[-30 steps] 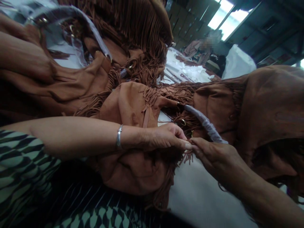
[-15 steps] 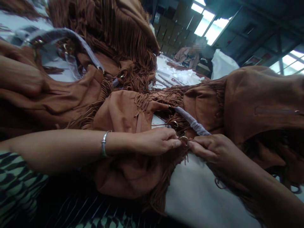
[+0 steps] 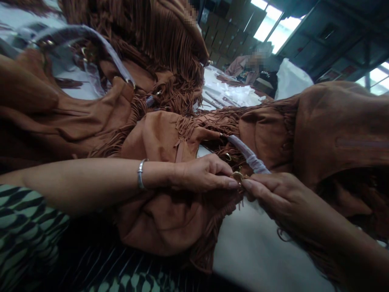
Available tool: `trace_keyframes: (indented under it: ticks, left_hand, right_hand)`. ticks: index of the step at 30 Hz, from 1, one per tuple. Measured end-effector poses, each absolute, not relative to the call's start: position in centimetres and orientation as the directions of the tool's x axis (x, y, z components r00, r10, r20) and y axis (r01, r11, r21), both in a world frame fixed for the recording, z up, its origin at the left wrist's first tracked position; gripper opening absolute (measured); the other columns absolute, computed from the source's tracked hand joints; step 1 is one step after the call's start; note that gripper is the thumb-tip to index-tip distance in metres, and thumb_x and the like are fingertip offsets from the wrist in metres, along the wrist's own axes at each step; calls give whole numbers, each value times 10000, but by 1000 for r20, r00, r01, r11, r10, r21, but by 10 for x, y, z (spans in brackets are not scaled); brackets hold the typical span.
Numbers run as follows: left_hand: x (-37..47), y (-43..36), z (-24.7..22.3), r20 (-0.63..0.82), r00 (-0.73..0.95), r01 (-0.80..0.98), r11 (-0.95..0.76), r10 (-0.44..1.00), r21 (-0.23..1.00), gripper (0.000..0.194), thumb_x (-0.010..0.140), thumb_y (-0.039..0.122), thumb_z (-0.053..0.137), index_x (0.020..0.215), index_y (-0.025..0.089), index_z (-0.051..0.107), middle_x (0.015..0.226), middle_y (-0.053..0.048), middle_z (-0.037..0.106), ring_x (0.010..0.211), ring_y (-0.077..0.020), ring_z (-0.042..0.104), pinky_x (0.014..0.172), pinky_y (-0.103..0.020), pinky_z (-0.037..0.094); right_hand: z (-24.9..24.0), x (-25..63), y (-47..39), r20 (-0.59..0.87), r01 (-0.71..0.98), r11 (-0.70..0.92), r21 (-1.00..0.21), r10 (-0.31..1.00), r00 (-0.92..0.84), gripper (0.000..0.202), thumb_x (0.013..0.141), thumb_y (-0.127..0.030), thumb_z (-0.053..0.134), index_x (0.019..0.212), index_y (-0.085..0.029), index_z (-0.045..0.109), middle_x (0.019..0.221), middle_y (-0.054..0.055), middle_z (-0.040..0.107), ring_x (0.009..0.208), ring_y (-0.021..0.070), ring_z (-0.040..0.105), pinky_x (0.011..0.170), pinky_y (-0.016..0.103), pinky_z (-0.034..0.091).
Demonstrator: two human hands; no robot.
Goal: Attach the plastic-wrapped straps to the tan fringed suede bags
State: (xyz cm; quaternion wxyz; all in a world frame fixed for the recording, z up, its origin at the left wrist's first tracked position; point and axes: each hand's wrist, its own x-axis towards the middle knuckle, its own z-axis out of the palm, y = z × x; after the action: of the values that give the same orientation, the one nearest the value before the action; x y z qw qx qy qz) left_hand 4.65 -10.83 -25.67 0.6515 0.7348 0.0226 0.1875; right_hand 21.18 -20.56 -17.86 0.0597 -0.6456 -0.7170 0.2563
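A brown fringed bag (image 3: 161,136) lies in front of me, its handle (image 3: 247,153) wrapped in clear film. At the handle's near end is a gold ring (image 3: 237,176). My left hand (image 3: 209,173), with a silver bracelet at the wrist, pinches the ring's left side between thumb and fingers. From the right, my right hand (image 3: 273,190) is closed on the bag's strap end beside the ring, thumb close to the metal. The small parts between the fingertips are partly hidden.
More brown fringed bags stand at the left (image 3: 100,121), behind (image 3: 146,44) and at the right (image 3: 340,117). White scraps (image 3: 240,92) lie on the table farther back, where a person (image 3: 246,69) sits. Stacked boxes (image 3: 225,32) stand behind.
My left thumb and fingers have shifted right, closer around the gold ring. The whole view has moved slightly. My right hand keeps its grip.
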Motion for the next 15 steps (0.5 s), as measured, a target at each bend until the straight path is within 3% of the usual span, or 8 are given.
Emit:
trace_keyframes:
  ticks: [3,5,7,11,15]
  left_hand:
    - [49,-111,-266,285,899,-239,-174,332,955,299,825,332,529,646,92,520,584,36,374,550,-60,324,481,-182,263]
    - [51,-111,-270,296,902,-238,-210,314,948,303,819,326,532,628,91,521,573,35,382,546,-59,332,480,-177,267]
    - [53,-110,-271,310,907,-242,-250,285,937,282,814,306,538,634,89,530,565,36,394,546,-57,346,489,-167,283]
    - [52,-113,-266,283,927,-222,-250,245,943,272,842,304,518,665,99,538,575,40,410,543,-52,361,501,-151,310]
    - [49,-118,-261,208,926,-91,-348,315,933,347,883,409,467,740,115,582,625,14,503,578,-82,449,517,-166,358]
  right_hand:
    - [-203,209,-217,-234,714,-138,-686,972,-37,431,924,-470,361,637,-188,514,407,-34,434,373,105,379,401,232,281]
    - [-217,209,-226,-205,622,-181,-762,978,33,438,928,-489,351,669,-185,530,398,-39,438,359,107,382,400,233,290]
    - [-222,210,-229,-172,659,-167,-733,983,58,434,926,-476,371,634,-188,514,423,-34,448,391,110,409,422,234,301]
    - [-207,212,-225,-126,829,-64,-556,992,-9,388,910,-366,433,574,-181,488,523,-16,479,503,113,450,486,236,305]
    - [-192,215,-215,-201,770,-79,-633,977,-65,356,872,-286,459,535,-174,449,512,-32,439,493,91,401,478,228,282]
